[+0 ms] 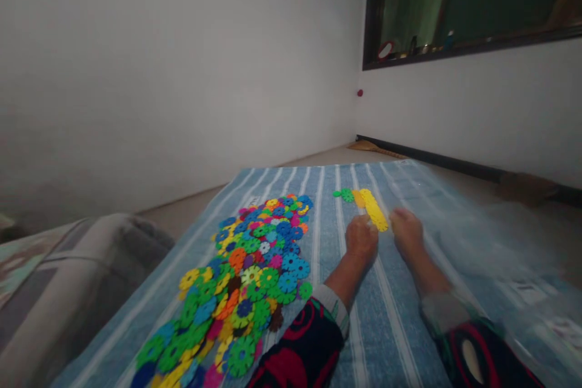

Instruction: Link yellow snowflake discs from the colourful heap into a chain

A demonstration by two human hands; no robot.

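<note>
A joined piece of notched plastic discs (375, 211) lies over the striped cloth, with a yellow row slanting toward me and an orange part at its far end. Its green disc (347, 195) extends to the left. My left hand (362, 239) is closed at the yellow row's left edge, gripping it there. Just right of the row's near end is my right hand (408, 233), blurred, with its fingers curled in a pinch. Whatever lies between those fingertips is too smeared to name.
A large heap of loose notched discs (254, 273) in many colours spreads left of my hands on the blue striped cloth (334, 315). Clear plastic wrapping (495, 248) lies at the right. A grey draped fabric (86, 291) stands at the left, and a broom (375, 147) lies by the wall.
</note>
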